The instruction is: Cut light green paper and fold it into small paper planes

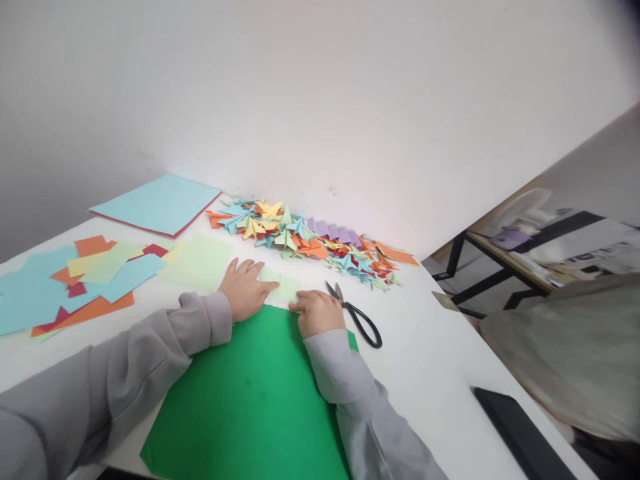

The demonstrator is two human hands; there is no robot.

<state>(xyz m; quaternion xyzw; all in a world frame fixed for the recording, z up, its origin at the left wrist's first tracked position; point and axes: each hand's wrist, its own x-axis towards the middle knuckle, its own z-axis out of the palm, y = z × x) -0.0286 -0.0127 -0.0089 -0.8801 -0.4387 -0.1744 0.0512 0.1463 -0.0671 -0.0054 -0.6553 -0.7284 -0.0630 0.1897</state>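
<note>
Head view: the pale green paper piece [283,288] lies between the two hands on the white table [415,360], at the far edge of the large green sheet [255,400]. The left hand [247,291] is at its left side, fingers spread and palm down, with the index fingertip on the paper; this hand is not clenched. The right hand [320,313] is at its right near side, fingers curled, fingertips at the paper's edge; whether they pinch it or only press cannot be determined. Black-handled scissors [369,328] lie open just right of the right hand. Beyond the hands, along the wall, is a long heap of folded paper pieces [280,230] in several colours, with a purple row [335,231] at its far side. A larger pale green sheet [200,263] lies left of the left hand; farther left are overlapping coloured papers [107,267]. A light blue sheet [160,200] lies far left, red showing beneath it. A black flat object [520,433] lies near right.
</note>
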